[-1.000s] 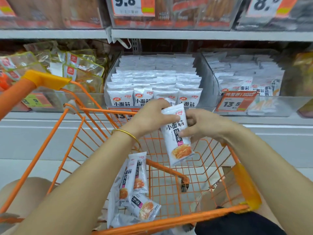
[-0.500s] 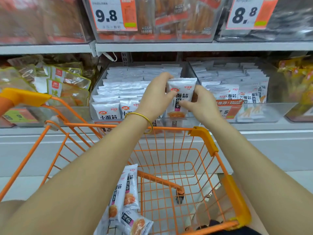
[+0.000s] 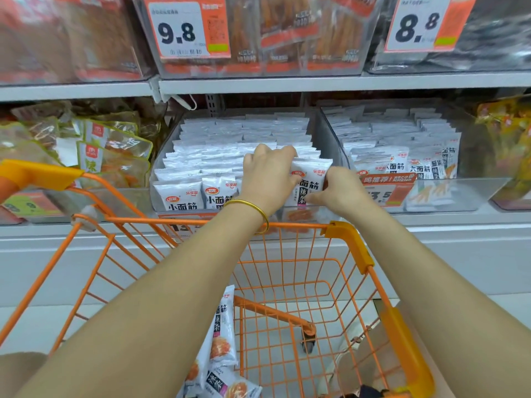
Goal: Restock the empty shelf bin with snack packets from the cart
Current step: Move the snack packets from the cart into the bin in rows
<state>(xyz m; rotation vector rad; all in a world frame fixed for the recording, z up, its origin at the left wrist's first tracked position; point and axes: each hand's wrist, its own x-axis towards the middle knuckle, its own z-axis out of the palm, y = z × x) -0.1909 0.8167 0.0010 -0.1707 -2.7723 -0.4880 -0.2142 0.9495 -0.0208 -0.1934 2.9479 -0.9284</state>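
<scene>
Store aisle: a grey shelf [image 3: 459, 225] carries a clear bin [image 3: 330, 139] packed with white rows, and my orange cart [image 3: 161, 221] stands just before it with spare packets [image 3: 222, 340] inside. The packet [image 3: 311, 179], tilted over the cart a second ago, now sits at the bin's front right corner. My left hand [image 3: 267, 179] curls over its top left edge and my right hand [image 3: 342, 191] pinches its right side. It stands upright, long axis vertical, printed face toward me.

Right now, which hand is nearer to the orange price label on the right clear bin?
Right. The right hand sits just left of the orange price label; the left hand is farther left.
</scene>
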